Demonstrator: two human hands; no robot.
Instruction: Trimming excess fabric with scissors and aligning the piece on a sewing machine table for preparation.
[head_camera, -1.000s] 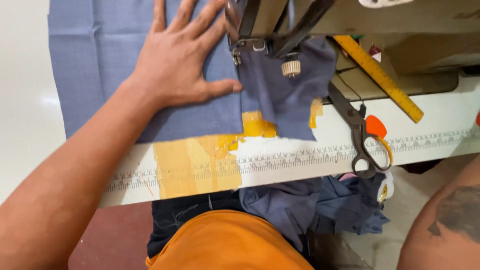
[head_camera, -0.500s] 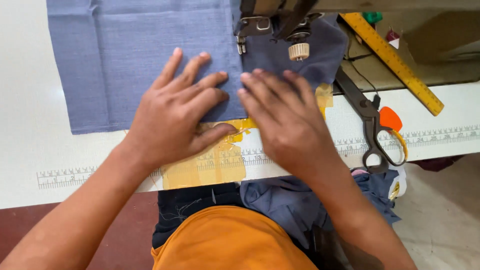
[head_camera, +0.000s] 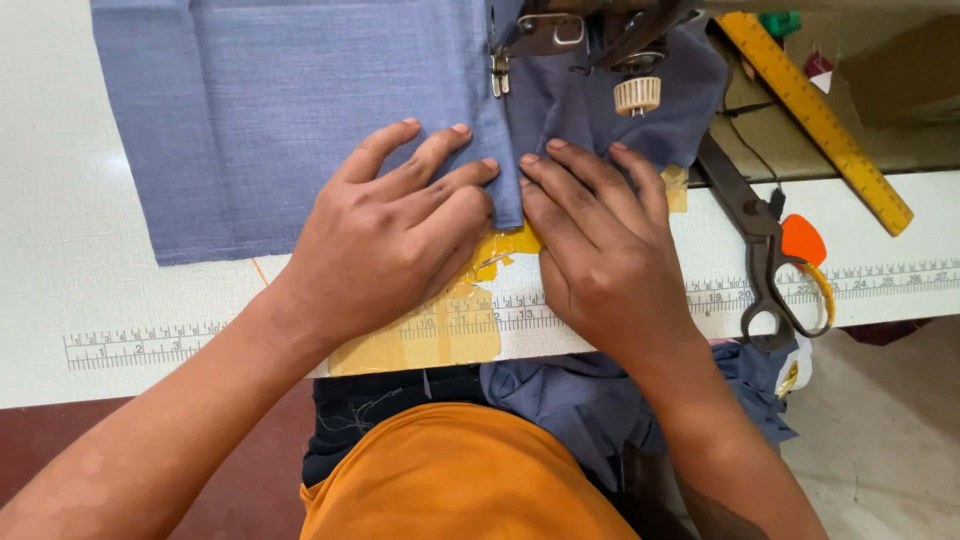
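Observation:
A blue-grey cloth (head_camera: 290, 120) lies flat on the white sewing table (head_camera: 60, 250), running under the presser foot (head_camera: 497, 70) of a sewing machine (head_camera: 600, 30). My left hand (head_camera: 395, 235) presses flat on the cloth's near edge, fingers spread toward the foot. My right hand (head_camera: 595, 245) lies beside it, fingertips pinning a darker blue piece (head_camera: 580, 110) just in front of the needle. The two hands nearly touch at the seam line. Neither hand grips anything; both press down.
Large black scissors (head_camera: 755, 250) with an orange tag lie right of my right hand. A yellow ruler (head_camera: 815, 115) slants at the back right. Yellow tape patches (head_camera: 440, 335) cover the table's printed ruler edge. More blue cloth (head_camera: 570, 400) hangs in my lap.
A second ago only my left hand was on the cloth. My right hand came in beside it, and both hands have slid forward toward the presser foot.

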